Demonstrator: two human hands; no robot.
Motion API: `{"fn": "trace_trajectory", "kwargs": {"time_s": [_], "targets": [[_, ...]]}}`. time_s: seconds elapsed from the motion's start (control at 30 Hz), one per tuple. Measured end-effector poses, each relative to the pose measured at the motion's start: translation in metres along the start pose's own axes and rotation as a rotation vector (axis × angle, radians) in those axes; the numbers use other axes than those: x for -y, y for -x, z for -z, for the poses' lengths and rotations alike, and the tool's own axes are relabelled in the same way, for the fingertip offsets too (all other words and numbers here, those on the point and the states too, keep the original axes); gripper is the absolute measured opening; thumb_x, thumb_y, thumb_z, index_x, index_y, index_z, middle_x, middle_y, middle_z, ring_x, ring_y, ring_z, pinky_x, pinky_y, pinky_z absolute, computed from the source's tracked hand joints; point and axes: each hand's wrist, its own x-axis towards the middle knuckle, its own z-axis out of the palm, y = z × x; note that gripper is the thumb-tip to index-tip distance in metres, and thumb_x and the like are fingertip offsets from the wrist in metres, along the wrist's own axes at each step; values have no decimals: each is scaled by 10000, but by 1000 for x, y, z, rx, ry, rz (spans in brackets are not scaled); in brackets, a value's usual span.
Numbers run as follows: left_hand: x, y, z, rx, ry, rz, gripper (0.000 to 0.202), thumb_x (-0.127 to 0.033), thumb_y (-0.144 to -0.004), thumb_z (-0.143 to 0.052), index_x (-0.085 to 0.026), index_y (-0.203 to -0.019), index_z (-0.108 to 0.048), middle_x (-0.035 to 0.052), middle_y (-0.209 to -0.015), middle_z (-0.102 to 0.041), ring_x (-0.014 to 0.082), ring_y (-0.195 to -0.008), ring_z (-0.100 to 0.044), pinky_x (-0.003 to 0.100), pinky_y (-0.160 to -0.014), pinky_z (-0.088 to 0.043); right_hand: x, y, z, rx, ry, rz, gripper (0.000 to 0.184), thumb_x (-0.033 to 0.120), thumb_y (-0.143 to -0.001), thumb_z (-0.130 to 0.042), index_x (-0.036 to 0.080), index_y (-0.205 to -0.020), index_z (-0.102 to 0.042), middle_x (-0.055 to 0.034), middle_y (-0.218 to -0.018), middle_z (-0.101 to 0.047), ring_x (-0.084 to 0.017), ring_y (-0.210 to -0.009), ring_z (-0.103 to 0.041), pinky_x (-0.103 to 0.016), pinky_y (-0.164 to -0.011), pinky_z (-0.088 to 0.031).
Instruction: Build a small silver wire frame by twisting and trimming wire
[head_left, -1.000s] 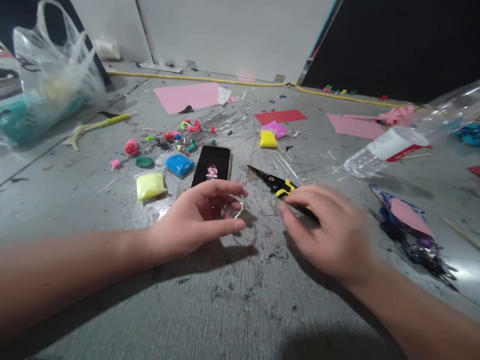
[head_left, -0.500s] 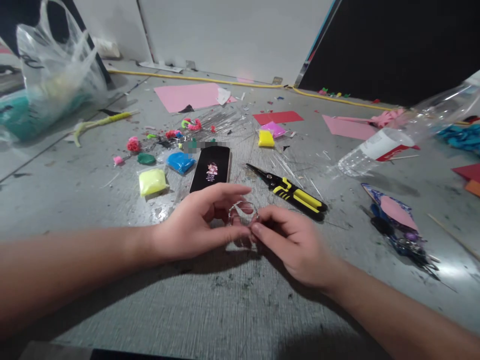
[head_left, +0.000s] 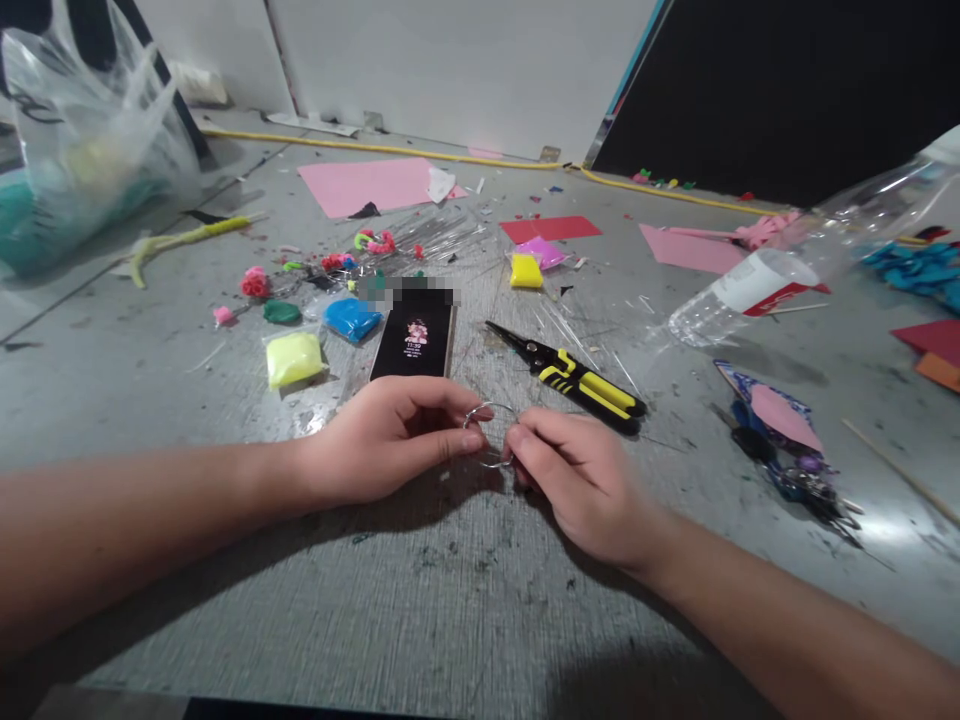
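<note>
Thin metal wire ring (head_left: 491, 433) pinched on one side by left hand (head_left: 390, 442) and on the other by right hand (head_left: 589, 485), fingertips closed on it, just nearer the person than phone (head_left: 413, 341); pliers (head_left: 577, 378) right of phone.

Grey floor (head_left: 465, 620), scuffed, with dark scratches and scrape marks all over. Back wall: white panels (head_left: 450, 70), with a dark vertical joint (head_left: 276, 50) between two of them. Right of those stands a big black panel (head_left: 787, 90) with a teal edge (head_left: 634, 60). A yellow cable (head_left: 375, 150) runs along the wall base. Lighting is dim overall, with one bright glare patch (head_left: 877, 520) on the floor at right.
</note>
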Motion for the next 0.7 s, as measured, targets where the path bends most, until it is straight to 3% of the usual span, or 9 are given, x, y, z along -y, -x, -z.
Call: {"fn": "trace_trajectory", "kwargs": {"time_s": [0.2,0.3,0.43,0.5,0.57,0.7], "targets": [[2,1,2,37,-88,-65,81,-197,-871,-712,-150,-936,-704,13,-775,-723,107,-703,-660,192,-628,-516,-1,-1,-4,14,19,-30,434,335,-1029,-414,214,-613,-443,39,-548,-442,-110,-533,-435,-290,-534,-336],[1,0,4,83,-88,-78,50,-196,-892,-679,-150,-910,-680,3,-754,-694,97,-677,-634,188,-615,-509,0,0,-2,23,96,51,413,310,-1026,-429,214,-625,-422,42,-564,-428,-105,-537,-433,-279,-533,-337],[-1,0,4,102,-49,1,53,-186,-885,-654,-136,-903,-654,-7,-726,-669,85,-634,-596,184,-576,-485,-6,-2,16,62,235,214,301,279,-1020,-453,189,-755,-564,-5,-685,-582,-131,-653,-555,-276,-614,-424],[0,-1,4,64,-12,62,67,-188,-877,-652,-132,-911,-641,-12,-715,-663,81,-615,-588,184,-565,-477,-12,-7,28,-18,362,245,270,242,-1012,-433,176,-831,-622,-41,-763,-644,-161,-739,-610,-301,-684,-464],[2,-1,4,22,31,110,94,-201,-869,-659,-132,-925,-630,-10,-723,-669,82,-611,-597,194,-575,-493,-19,-12,39,-75,507,217,203,210,-967,-474,154,-921,-663,-68,-839,-674,-179,-741,-621,-324,-685,-477],[4,-3,3,-1,56,138,124,-216,-856,-673,-129,-934,-632,-6,-742,-678,80,-628,-605,195,-596,-507,-28,-18,50,43,686,138,220,185,-939,-490,132,-995,-697,-113,-987,-698,-243,-899,-655,-386,-798,-514]]}}
